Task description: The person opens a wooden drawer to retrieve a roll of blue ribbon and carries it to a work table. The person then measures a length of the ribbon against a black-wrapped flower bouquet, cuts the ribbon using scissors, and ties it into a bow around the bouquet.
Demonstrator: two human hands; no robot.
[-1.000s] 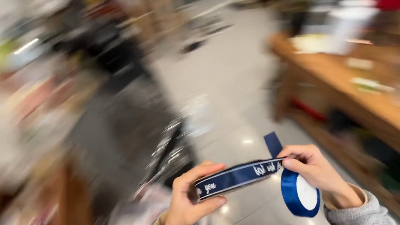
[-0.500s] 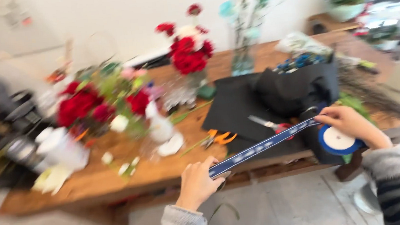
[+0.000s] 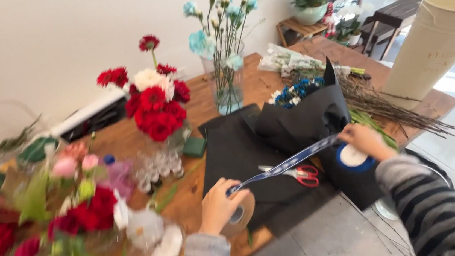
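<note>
A dark blue ribbon [image 3: 288, 164] with white print stretches between my two hands above the wooden table [image 3: 130, 139]. My left hand [image 3: 220, 204] pinches the ribbon's free end near the table's front edge, beside a brown tape roll [image 3: 242, 215]. My right hand [image 3: 364, 139] holds the blue ribbon spool [image 3: 353, 156] against a bouquet wrapped in black paper [image 3: 306, 118] with blue flowers at its top. Red-handled scissors [image 3: 300, 174] lie on the black sheet [image 3: 241, 154] under the ribbon.
A glass vase of red and white flowers [image 3: 154, 109] and a vase of pale blue flowers [image 3: 223, 51] stand on the table. More red and pink flowers [image 3: 59, 214] crowd the left. Twigs [image 3: 396, 110] and a tall cream bucket [image 3: 433, 38] are at right.
My view swung from the shop floor to the table. The hands, still stretching the ribbon, came down over the black sheet, and the right hand set the spool by the bouquet.
</note>
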